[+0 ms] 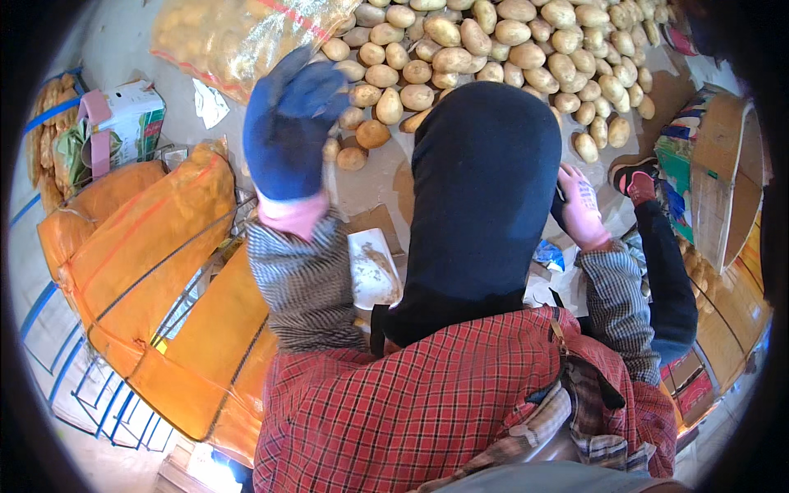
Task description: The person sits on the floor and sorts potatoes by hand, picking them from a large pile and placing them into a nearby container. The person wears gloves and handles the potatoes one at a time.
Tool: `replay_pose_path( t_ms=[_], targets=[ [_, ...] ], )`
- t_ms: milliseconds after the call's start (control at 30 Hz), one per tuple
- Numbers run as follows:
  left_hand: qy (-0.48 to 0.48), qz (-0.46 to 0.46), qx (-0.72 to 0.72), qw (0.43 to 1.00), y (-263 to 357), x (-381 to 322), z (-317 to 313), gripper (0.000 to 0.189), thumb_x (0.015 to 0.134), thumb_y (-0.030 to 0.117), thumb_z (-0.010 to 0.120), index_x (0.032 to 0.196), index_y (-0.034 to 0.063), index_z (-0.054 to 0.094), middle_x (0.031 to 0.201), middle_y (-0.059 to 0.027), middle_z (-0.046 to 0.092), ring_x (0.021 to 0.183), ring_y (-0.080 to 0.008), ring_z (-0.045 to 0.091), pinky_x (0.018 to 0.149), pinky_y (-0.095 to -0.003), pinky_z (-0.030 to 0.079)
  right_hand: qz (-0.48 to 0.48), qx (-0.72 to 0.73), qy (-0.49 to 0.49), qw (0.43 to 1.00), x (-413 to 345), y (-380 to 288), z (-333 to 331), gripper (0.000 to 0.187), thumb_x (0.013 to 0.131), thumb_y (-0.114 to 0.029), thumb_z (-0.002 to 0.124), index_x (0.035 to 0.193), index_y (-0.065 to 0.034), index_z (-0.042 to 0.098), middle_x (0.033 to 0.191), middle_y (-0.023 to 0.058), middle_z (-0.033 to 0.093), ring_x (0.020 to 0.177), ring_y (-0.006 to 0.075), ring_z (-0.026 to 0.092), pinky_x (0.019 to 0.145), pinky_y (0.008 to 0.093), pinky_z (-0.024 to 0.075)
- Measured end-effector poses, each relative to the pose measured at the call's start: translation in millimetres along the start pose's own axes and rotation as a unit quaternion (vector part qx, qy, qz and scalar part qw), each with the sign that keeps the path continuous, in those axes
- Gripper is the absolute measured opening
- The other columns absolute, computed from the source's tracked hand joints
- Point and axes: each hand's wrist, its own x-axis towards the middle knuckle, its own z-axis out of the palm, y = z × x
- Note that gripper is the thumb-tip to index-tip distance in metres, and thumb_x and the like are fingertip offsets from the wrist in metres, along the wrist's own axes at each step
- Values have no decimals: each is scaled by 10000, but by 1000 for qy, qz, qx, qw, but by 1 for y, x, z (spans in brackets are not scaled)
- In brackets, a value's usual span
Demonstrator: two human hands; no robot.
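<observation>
My left hand (296, 123), in a blue-coated work glove, is raised at the near left edge of a heap of potatoes (453, 60). Motion blurs its fingers, which look spread, and I see nothing in them. My right hand (579, 206) wears a pink glove with a dark palm and print on its back. It is beside my bent knee (487, 185) in black trousers; its palm side is turned away, so anything in it is hidden. Several loose potatoes lie on the floor below my left hand, among them a browner potato (372, 134).
A clear plastic sack of potatoes (216, 43) lies at the upper left. Filled orange sacks (154, 234) are tied with cord along my left. A white foam tray (374, 265) and a cardboard scrap (377, 225) lie on the floor. An open cardboard box (718, 179) stands at right.
</observation>
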Motion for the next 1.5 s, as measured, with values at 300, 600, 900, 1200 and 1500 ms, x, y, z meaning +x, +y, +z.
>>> replay_pose_path(
  t_ms=[300,600,900,1200,1500],
  targets=[
    [327,-316,54,889,-132,-64,-196,569,990,412,552,1508,231,402,1502,-89,429,1339,-347,447,1049,-601,410,-95,87,-155,980,115,-21,90,424,886,-99,551,1309,-78,578,1196,196,618,1148,388,581,990,475,457],
    [405,-374,-141,823,-185,-51,-198,596,952,386,635,1474,225,399,1510,-123,396,1347,-405,439,1012,-685,433,22,285,-272,919,167,-62,165,791,917,-377,634,1564,-106,267,1153,322,637,1045,446,650,911,484,512],
    [276,-349,-30,895,-203,-50,-142,539,1002,366,564,1456,133,394,1489,-159,418,1352,-401,444,1032,-671,449,52,292,-235,925,151,-53,199,702,915,-473,642,1448,-64,438,1119,262,650,1030,437,646,903,482,514],
    [-34,-292,182,938,-215,-16,-64,561,1002,364,543,1459,66,410,1486,-170,442,1320,-340,500,1055,-545,466,148,654,-199,715,150,-8,146,519,891,-369,756,1293,-90,583,1151,48,661,1003,141,610,829,304,532],
    [-108,-414,-209,879,-175,86,33,704,981,567,498,1441,34,489,1382,-184,567,1286,-326,525,1068,-513,440,214,770,-75,596,127,36,-10,598,1052,-534,408,1273,-15,607,1044,155,736,823,233,735,671,317,603]
  ],
)
